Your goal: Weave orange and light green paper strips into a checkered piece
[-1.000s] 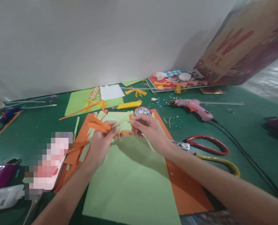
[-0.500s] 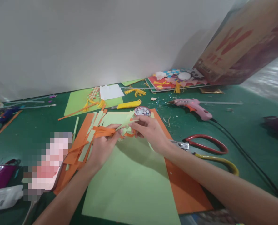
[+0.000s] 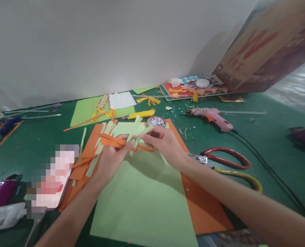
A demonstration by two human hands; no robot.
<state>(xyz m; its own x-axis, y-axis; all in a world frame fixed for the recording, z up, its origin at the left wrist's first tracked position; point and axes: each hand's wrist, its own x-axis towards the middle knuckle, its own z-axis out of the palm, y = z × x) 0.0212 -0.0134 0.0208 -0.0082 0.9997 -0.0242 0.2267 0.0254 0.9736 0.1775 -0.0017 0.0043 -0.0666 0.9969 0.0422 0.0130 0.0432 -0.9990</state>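
My left hand (image 3: 116, 151) pinches a bundle of crossing paper strips, with the ends of the orange strips (image 3: 111, 140) sticking out to its left. Pale green strips (image 3: 137, 124) rise from the same bundle. On the right, my right hand (image 3: 162, 142) is closed with thumb and forefinger on a pale green strip (image 3: 147, 130) at the bundle's edge. Its lower fingers are partly hidden, and an orange strip loops beneath them. Both hands are above a light green paper sheet (image 3: 142, 202), which lies over an orange sheet (image 3: 206, 209).
Scissors (image 3: 227, 166) with red and yellow handles lie right of the paper, near a pink glue gun (image 3: 212, 116) and its cord. A yellow cutter (image 3: 142, 114) and round patterned disc (image 3: 156, 121) sit behind. Loose strips and a phone (image 3: 56, 178) are at left.
The green strip at my right fingers has turned and now crosses the bundle more steeply. Another green strip end stands up behind it. Both hands have stayed nearly in place.
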